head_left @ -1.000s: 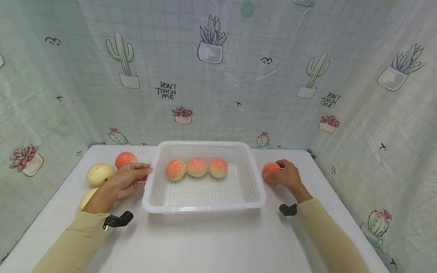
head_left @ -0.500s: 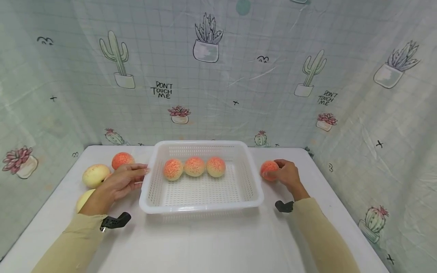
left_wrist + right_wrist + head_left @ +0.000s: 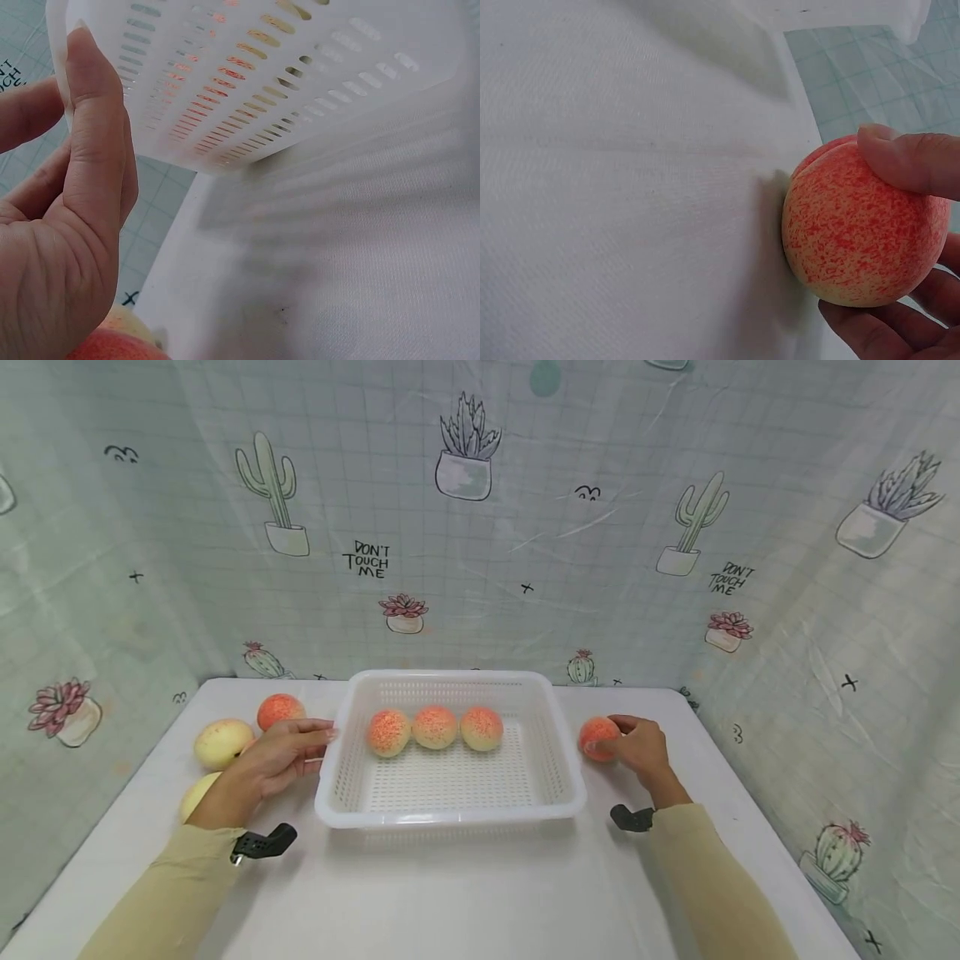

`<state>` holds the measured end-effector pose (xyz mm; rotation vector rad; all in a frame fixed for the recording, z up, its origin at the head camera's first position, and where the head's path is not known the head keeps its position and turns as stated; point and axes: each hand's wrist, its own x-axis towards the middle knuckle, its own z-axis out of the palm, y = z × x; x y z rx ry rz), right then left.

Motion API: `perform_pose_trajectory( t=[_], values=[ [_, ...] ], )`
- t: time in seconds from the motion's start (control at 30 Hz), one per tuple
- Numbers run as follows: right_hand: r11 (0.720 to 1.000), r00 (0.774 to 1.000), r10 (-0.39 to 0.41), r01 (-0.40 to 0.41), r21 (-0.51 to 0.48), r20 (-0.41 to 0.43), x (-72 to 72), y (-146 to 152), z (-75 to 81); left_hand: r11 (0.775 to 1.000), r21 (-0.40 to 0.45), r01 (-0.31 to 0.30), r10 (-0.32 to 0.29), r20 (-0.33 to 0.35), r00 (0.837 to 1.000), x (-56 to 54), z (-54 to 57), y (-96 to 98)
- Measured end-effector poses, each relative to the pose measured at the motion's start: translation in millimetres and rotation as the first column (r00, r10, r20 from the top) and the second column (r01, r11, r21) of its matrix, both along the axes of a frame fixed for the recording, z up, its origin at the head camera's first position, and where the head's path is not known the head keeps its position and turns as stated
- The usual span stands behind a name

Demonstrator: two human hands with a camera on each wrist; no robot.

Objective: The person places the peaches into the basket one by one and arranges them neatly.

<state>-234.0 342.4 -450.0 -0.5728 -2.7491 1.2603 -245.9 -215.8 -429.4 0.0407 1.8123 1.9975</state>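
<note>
A white perforated plastic basket [image 3: 450, 817] stands in the middle of the table. Three red-and-yellow peaches sit side by side in it: a left peach [image 3: 388, 732], a middle peach [image 3: 435, 727] and a right peach [image 3: 482, 729]. At the basket's left side, my left hand [image 3: 281, 760] holds the rim, thumb and fingertips at its edge; the left wrist view shows the thumb [image 3: 94, 127] against the perforated wall. To the basket's right, my right hand [image 3: 641, 747] grips another peach [image 3: 862, 225], thumb on top and fingers beneath; the peach is at the tabletop.
Left of the basket, partly behind my left hand, lie a red peach [image 3: 281, 710], a yellow fruit [image 3: 222, 743] and another yellow fruit [image 3: 197, 795]. A printed curtain [image 3: 480, 568] encloses the back and sides of the white table [image 3: 450, 893].
The whole head view shifts slightly and returns. Both hands keep their places at the basket rim and on the peach; the fruits stay where they were.
</note>
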Motion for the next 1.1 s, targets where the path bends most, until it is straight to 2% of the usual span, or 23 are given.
perform_pose_trajectory(
  t=[0.33,0.67,1.1],
  values=[
    [0.999,0.998,0.029,-0.031,-0.023,-0.047,5.1,2.4,13.1,0.999,-0.025,-0.021,0.021,0.003,1.000,-0.3,-2.5,-0.1],
    [0.996,0.992,0.081,-0.084,-0.036,-0.092,18.9,-0.6,34.2,0.999,-0.026,-0.022,0.023,0.012,1.000,-0.5,-0.5,1.1],
    [0.991,0.984,0.118,-0.125,-0.040,-0.136,27.0,-11.1,56.7,0.999,-0.028,-0.043,0.043,0.005,0.999,1.0,-1.1,0.5]
  ],
)
